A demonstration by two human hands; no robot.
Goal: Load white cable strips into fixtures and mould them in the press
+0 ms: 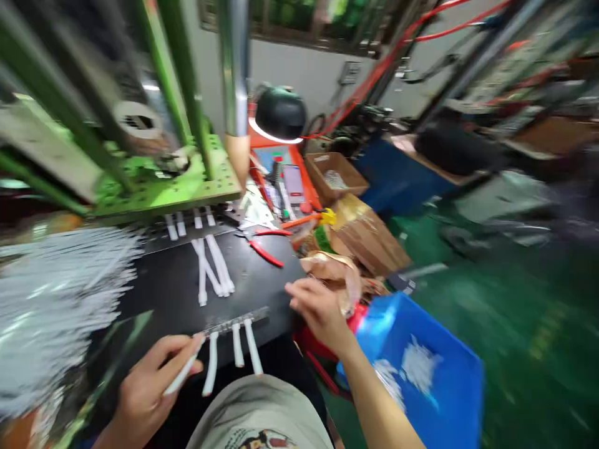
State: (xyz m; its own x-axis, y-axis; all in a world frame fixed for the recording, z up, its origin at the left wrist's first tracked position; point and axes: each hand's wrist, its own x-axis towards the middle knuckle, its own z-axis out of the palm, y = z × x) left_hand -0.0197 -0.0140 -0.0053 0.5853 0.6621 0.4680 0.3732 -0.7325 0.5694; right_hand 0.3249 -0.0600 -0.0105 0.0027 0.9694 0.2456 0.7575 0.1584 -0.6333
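1. White tube (183, 374) — pinched between thumb and fingers of the left hand (150, 386), lower left of the frame; its upper end meets the left end of a grey strip.
2. Grey strip (236, 323) — lies on the black bench top (163, 287), lower centre, at the near edge. Three more white tubes (234, 355) hang from it over the bench edge, side by side, not touching each other.
3. Right hand (318, 308) — centre of the frame, just past the strip's right end; fingers loosely curled, apparently holding nothing, though blur leaves this uncertain.
4. Loose white tubes (213, 265) — a small bunch lying on the bench, centre left, well apart from the strip.
5. Mass of white tubes (51, 305) — left edge, heavily blurred.
6. Green press frame (163, 181) — upper left, above the bench; short white tubes sit just under its plate.
7. Red-handled cutters (264, 249) — on the bench, beyond the strip.
8. Blue bin (421, 368) — lower right, below bench level, holding white scraps.
9. Black lamp (279, 113) — upper centre.
10. Risk, as a judgement — the strip sits at the very edge, with the tubes overhanging; a tug from the pinching hand could drag the whole strip off the bench.
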